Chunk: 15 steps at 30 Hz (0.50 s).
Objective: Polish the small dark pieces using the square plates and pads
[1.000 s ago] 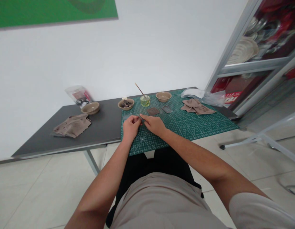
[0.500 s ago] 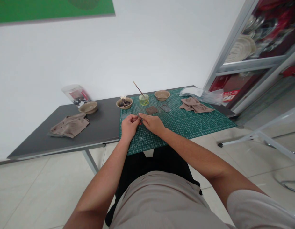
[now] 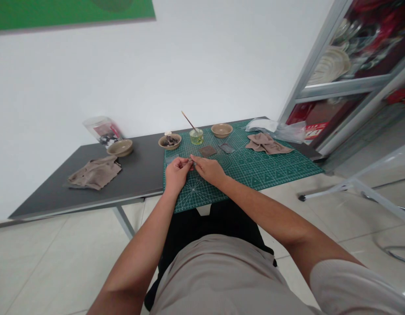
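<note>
My left hand [image 3: 176, 173] is closed in a pinch over the green cutting mat [image 3: 245, 173]. Its fingertips meet those of my right hand [image 3: 210, 169], which is closed too, with fingers pressed together. Whatever small piece lies between the fingertips is mostly hidden and too small to name. Just beyond the hands lie a brown square piece [image 3: 207, 151] and a small grey, see-through flat piece [image 3: 226, 148]. Behind my left hand stands a bowl [image 3: 170, 147] of dark pieces. Beside it is a glass jar [image 3: 196, 138] of yellow-green liquid with a thin brush [image 3: 188, 121] leaning in it.
A tan bowl [image 3: 221, 130] stands at the mat's back edge. Brown cloths lie at right [image 3: 268, 144] and left [image 3: 96, 172]. A plastic bag [image 3: 284, 130] is at the far right. Another bowl [image 3: 120, 148] and a clear container [image 3: 102, 131] stand at left by the wall.
Both hands stay together at the same spot on the mat, with only slight finger movement. The whole view has shifted a little.
</note>
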Each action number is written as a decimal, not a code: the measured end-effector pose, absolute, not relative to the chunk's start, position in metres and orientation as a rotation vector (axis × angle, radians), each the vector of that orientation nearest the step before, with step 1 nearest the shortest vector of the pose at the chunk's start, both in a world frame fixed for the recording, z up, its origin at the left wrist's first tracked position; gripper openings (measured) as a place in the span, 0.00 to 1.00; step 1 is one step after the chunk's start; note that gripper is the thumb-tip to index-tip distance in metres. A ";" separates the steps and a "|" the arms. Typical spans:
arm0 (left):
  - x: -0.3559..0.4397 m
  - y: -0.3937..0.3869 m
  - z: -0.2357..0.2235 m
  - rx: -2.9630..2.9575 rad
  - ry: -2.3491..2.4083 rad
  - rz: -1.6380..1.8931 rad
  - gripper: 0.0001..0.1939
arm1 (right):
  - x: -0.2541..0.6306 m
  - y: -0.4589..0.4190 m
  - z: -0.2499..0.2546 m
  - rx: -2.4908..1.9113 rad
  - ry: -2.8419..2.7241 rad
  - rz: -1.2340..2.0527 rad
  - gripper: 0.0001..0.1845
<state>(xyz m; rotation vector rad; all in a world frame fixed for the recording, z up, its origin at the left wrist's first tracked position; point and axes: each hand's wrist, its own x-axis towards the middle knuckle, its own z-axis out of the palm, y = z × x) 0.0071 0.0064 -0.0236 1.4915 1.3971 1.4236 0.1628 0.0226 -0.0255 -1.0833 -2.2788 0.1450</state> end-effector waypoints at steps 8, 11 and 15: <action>0.010 -0.001 -0.019 1.728 1.618 1.356 0.08 | 0.160 0.022 -0.030 -1.027 -2.326 0.104 0.26; 0.007 0.003 -0.026 1.598 1.442 1.429 0.07 | 0.162 0.023 -0.029 -1.069 -2.270 0.147 0.27; 0.008 0.004 -0.029 1.596 1.439 1.461 0.08 | 0.164 0.021 -0.025 -1.113 -2.259 0.175 0.27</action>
